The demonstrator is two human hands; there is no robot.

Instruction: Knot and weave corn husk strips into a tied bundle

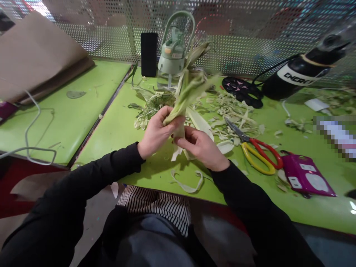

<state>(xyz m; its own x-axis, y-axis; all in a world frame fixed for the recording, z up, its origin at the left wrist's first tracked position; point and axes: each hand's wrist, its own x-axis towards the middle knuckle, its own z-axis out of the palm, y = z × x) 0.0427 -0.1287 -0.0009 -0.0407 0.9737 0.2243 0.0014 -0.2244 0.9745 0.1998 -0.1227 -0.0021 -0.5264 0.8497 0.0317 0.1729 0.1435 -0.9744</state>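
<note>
My left hand (164,129) is wrapped round a bundle of pale green corn husks (185,97), whose upper ends are smeared by motion. Just below, my right hand (200,145) pinches a pale husk strip (180,139) at the lower part of that bundle. A broad loose husk (200,120) lies behind my right fingers. To the left, a heap of greenish plant scraps (157,102) rests on the table. A thin curled strip (189,188) lies near the front edge, below both hands.
Scissors (254,148) with red and yellow handles lie right, beside husk scraps (230,111) and a purple case (308,176). A green-lidded bottle (172,55), a dark phone (149,55) and a black bottle (297,76) stand behind. Brown cardboard (41,55) and a white cable (32,122) are left.
</note>
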